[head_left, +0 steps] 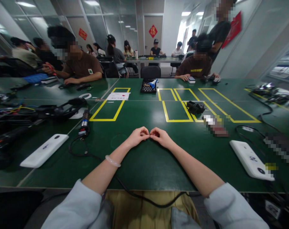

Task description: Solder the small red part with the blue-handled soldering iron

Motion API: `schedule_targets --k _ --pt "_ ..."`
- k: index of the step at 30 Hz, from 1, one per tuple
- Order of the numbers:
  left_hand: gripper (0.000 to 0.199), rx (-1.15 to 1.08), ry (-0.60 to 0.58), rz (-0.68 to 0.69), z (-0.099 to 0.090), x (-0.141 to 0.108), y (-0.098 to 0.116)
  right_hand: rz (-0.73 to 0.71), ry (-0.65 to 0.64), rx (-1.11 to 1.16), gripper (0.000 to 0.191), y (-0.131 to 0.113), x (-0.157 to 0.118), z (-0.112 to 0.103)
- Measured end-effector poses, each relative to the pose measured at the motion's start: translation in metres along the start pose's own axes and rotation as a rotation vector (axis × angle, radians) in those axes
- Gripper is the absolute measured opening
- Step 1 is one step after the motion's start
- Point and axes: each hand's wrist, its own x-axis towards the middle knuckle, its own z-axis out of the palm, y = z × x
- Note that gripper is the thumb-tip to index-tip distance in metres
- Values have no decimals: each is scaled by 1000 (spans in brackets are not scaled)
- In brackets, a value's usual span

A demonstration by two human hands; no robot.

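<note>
My left hand [139,135] and my right hand [160,136] meet over the middle of the green table [144,159]. Both are closed, thumb and fingers pinched, with the fingertips of one hand touching or nearly touching those of the other. Whatever they hold, if anything, is too small or hidden to make out. A pale bangle [113,161] circles my left wrist. Beyond my hands, yellow tape outlines [102,120] mark the tabletop. To the right of my right hand lies a black clamp-like part [195,107].
White numbered devices lie at left [45,151] and right [251,160]. A black cable [154,205] hangs along the front edge. Black equipment [60,109] crowds the left side. Further back are a paper sheet [118,96] and a black tray [148,86]. Co-workers sit across the table.
</note>
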Motion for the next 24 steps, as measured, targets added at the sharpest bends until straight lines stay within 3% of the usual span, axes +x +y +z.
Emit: schedule_targets --k 3,6,9,11,14,15,17,20,24 --pt "29 116 -28 42 -7 -1 6 19 -13 1 23 1 1 -1" --pt "35 311 55 67 -36 -5 8 32 -18 -13 26 3 1 -1" --pt "41 703 376 30 -87 -16 1 20 -8 -56 22 3 1 -2" --pt "46 959 653 -93 -123 -29 -9 13 -5 -78 20 2 0 -2" --pt "61 1109 990 -328 -165 -53 -25 12 -7 -83 18 2 0 -2" --pt "66 1110 1041 -413 -175 -60 -30 11 -10 -84 18 1 0 -3" --pt "77 1064 1038 -595 -188 -71 -38 11 -15 -85 18 1 0 -3" --pt "79 987 896 -812 -199 -76 -44 11 -17 -88 17 -1 0 -3" --pt "68 1002 849 -884 -211 -76 -48 5 -19 -78 16 -2 0 -3"
